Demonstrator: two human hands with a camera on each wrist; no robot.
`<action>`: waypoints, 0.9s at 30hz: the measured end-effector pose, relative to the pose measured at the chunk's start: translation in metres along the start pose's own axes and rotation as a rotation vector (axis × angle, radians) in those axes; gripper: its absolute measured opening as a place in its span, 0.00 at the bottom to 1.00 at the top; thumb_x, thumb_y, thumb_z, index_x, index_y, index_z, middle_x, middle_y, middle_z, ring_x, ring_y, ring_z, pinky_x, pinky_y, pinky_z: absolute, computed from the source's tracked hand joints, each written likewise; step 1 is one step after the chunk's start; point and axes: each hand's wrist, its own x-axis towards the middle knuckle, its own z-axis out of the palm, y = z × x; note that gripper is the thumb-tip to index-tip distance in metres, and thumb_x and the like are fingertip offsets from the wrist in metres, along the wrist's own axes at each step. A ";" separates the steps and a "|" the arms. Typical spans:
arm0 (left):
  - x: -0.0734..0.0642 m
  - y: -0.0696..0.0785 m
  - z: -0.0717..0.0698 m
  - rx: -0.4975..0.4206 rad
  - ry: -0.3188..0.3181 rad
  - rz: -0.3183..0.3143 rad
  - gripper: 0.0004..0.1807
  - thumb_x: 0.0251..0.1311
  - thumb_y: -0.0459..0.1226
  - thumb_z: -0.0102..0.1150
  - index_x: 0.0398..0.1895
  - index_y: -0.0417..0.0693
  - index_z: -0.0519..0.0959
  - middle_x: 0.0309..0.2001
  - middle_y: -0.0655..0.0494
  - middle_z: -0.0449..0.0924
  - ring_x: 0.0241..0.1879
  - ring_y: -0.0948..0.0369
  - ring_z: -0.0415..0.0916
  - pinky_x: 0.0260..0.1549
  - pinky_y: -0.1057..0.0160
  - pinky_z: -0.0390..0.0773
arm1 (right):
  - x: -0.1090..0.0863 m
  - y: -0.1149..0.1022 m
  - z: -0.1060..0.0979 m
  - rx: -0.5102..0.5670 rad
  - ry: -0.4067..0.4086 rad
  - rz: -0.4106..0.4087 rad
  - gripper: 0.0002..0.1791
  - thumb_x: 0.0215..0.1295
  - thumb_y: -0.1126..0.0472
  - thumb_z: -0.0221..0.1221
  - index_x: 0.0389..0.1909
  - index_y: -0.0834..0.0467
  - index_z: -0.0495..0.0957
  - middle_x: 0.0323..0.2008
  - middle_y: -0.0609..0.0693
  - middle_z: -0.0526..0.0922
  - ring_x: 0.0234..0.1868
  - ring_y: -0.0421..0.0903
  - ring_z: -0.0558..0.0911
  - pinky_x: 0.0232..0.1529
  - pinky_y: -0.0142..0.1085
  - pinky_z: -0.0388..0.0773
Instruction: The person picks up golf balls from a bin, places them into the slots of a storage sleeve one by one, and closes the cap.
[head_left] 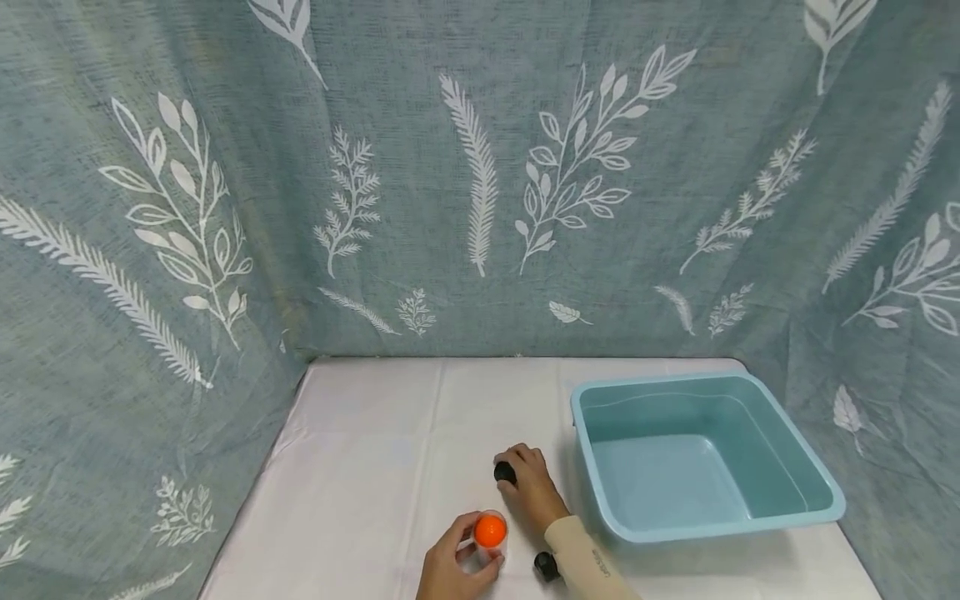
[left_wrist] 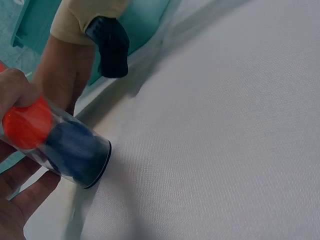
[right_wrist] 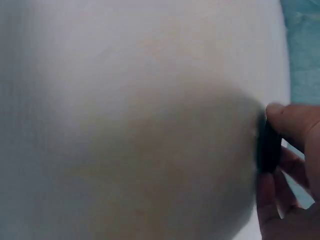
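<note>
My left hand [head_left: 456,560] grips a clear cylindrical container [left_wrist: 59,142] near the front of the table. An orange ball [head_left: 490,531] shows at its top in the head view. In the left wrist view, a red-orange ball [left_wrist: 29,122] sits above a dark blue ball [left_wrist: 75,150] at the dark-rimmed base. Farther forward and to the right, my right hand [head_left: 531,483] holds a small black round piece [head_left: 506,472]. In the right wrist view, this dark disc-like piece [right_wrist: 269,145] is between thumb and fingertips, close over the white cloth.
A light blue plastic basin [head_left: 600,467] stands on the right of the white-covered table [head_left: 367,450]. Beside the right sleeve [head_left: 588,562] is a black object [head_left: 546,567]. Teal leaf-patterned fabric [head_left: 420,208] hangs behind and along the sides.
</note>
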 end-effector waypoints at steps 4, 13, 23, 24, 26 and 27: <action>0.000 -0.001 0.002 0.006 0.023 -0.017 0.31 0.46 0.32 0.79 0.56 0.49 0.78 0.51 0.53 0.82 0.49 0.56 0.82 0.46 0.65 0.84 | 0.001 -0.010 -0.014 0.130 -0.029 0.070 0.19 0.67 0.59 0.67 0.58 0.53 0.79 0.47 0.48 0.75 0.47 0.46 0.73 0.49 0.39 0.80; 0.000 -0.005 0.005 -0.015 0.018 -0.011 0.31 0.47 0.33 0.79 0.57 0.50 0.78 0.50 0.53 0.83 0.47 0.58 0.82 0.45 0.63 0.85 | -0.001 -0.051 -0.058 0.439 -0.081 0.133 0.16 0.76 0.49 0.55 0.61 0.39 0.79 0.44 0.39 0.72 0.44 0.38 0.76 0.50 0.33 0.80; 0.000 -0.010 0.004 -0.051 0.000 0.058 0.30 0.49 0.32 0.77 0.57 0.49 0.77 0.50 0.50 0.83 0.48 0.56 0.82 0.46 0.61 0.85 | -0.026 -0.078 -0.064 0.767 0.010 -0.003 0.17 0.69 0.63 0.64 0.57 0.51 0.77 0.55 0.49 0.77 0.55 0.48 0.79 0.58 0.41 0.80; 0.000 -0.010 0.004 -0.046 -0.001 0.063 0.30 0.50 0.32 0.77 0.57 0.50 0.77 0.51 0.50 0.83 0.49 0.55 0.82 0.46 0.61 0.85 | -0.029 -0.079 -0.063 0.783 0.016 -0.017 0.17 0.68 0.63 0.65 0.56 0.52 0.77 0.56 0.50 0.78 0.56 0.49 0.79 0.58 0.42 0.80; -0.001 -0.012 0.004 -0.039 0.000 0.072 0.29 0.51 0.33 0.76 0.58 0.49 0.76 0.52 0.50 0.82 0.50 0.52 0.82 0.46 0.60 0.85 | -0.036 -0.081 -0.061 0.780 0.027 -0.042 0.18 0.66 0.63 0.66 0.54 0.53 0.76 0.57 0.51 0.79 0.58 0.50 0.79 0.58 0.43 0.80; -0.001 -0.012 0.004 -0.042 0.000 0.069 0.29 0.51 0.33 0.76 0.58 0.49 0.76 0.53 0.50 0.82 0.50 0.51 0.82 0.46 0.60 0.85 | -0.039 -0.082 -0.060 0.760 0.032 -0.054 0.18 0.65 0.63 0.67 0.53 0.52 0.75 0.57 0.50 0.79 0.59 0.50 0.79 0.58 0.42 0.80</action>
